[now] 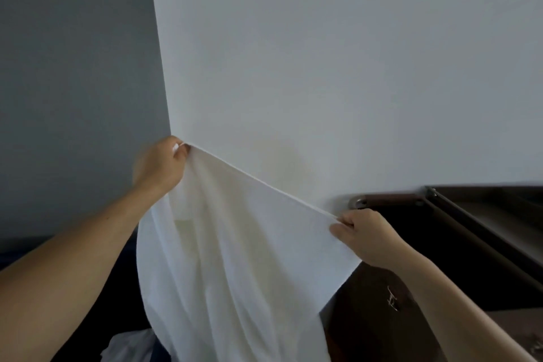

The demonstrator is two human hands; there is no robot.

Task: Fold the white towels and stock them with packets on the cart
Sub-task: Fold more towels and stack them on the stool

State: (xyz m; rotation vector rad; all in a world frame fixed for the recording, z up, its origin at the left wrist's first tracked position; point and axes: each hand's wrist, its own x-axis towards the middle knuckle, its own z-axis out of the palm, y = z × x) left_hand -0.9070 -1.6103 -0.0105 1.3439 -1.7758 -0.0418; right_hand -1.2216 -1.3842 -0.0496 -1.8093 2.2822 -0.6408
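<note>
Wall, white and plain, fills most of the view, with a grey wall meeting it at a corner on the left. One white towel hangs open in front of the person, its top edge pulled taut and slanting down to the right, the rest falling in loose folds. One dark wooden unit stands at the right against the wall; its recessed top shows a pale surface, and what lies in it cannot be told. Two hands hold the towel, well apart. The left hand, the higher one, pinches one top corner; the right hand pinches the other. One further white cloth lies crumpled at the lower left. One small metal fitting sits on the unit's rear corner.
</note>
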